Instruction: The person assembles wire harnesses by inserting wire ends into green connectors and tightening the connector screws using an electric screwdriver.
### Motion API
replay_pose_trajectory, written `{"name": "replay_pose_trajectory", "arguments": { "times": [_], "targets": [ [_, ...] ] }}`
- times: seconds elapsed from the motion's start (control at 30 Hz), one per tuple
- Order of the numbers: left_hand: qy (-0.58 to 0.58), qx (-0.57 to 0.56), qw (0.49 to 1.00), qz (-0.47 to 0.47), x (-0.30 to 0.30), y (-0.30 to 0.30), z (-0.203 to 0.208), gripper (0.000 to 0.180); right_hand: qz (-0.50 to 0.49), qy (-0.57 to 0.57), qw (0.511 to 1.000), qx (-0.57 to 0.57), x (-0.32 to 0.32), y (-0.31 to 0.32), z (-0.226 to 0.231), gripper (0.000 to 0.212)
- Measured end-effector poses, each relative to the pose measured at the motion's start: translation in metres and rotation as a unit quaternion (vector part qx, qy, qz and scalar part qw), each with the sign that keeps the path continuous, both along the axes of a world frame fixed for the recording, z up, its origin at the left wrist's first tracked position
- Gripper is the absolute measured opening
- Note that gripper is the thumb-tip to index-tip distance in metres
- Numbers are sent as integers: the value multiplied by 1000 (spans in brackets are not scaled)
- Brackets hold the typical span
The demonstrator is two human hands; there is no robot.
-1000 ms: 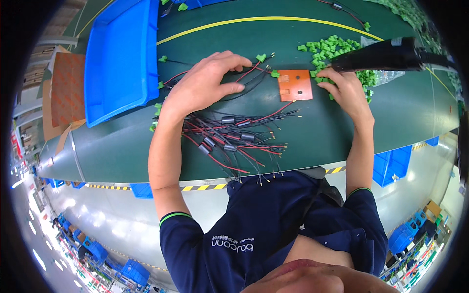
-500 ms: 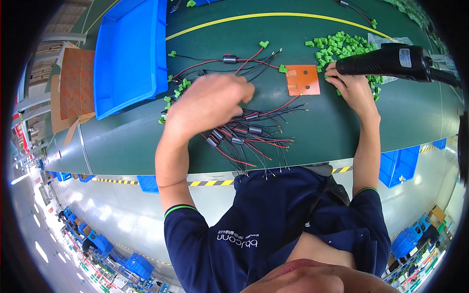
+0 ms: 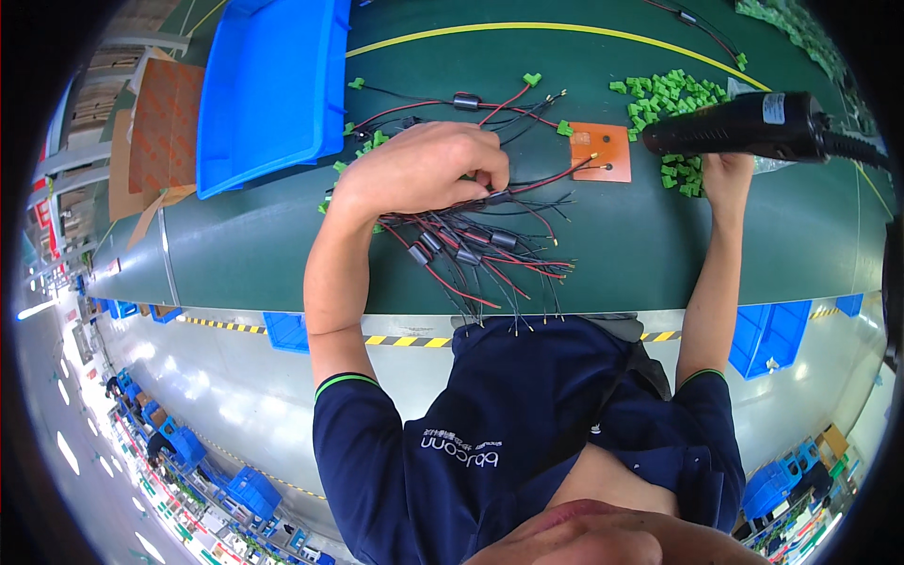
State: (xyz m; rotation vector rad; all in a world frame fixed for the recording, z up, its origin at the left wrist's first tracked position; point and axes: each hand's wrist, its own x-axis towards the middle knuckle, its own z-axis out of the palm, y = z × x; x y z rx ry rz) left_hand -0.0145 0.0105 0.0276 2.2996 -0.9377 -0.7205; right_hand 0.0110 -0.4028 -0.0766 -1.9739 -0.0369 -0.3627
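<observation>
On the left, my left hand [image 3: 428,169] has its fingers closed on a red-and-black cable with a black cylinder [image 3: 496,198], at the top of a bundle of similar cables [image 3: 461,245]. The bare wire ends of the held cable reach over an orange plate [image 3: 614,166] with dark round spots. My right hand [image 3: 729,181] is at the right edge of a pile of small green connectors [image 3: 680,94]. A black tube-shaped tool [image 3: 734,129] with a thick cord covers its fingers, so their grip cannot be seen.
A blue tray [image 3: 273,94] stands at the far left, beside an open cardboard box [image 3: 165,127]. Beyond my left hand lies another cable [image 3: 466,101] with green connectors on its ends. A clear plastic bag [image 3: 772,166] lies under the black tool. Blue bins [image 3: 767,339] stand below the table edge.
My left hand has moved slightly right and closed on a cable, whose wire ends now lie over the orange plate. My right hand has moved right and nearer, behind the black tool.
</observation>
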Motion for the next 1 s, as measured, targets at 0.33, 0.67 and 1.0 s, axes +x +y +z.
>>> {"name": "replay_pose_trajectory", "arguments": {
  "times": [0.33, 0.67, 1.0],
  "targets": [
    [-90, 58, 994, 33, -42, 56, 9, 26, 93, 1, 993, 71, 10, 16, 15, 18],
    [-54, -47, 990, 122, -56, 74, 15, 19, 91, -10, 993, 68, 4, 26, 17, 19],
    [-93, 24, 985, 144, -56, 40, 16, 34, 79, -6, 993, 91, 9, 27, 14, 28]
  ]
}}
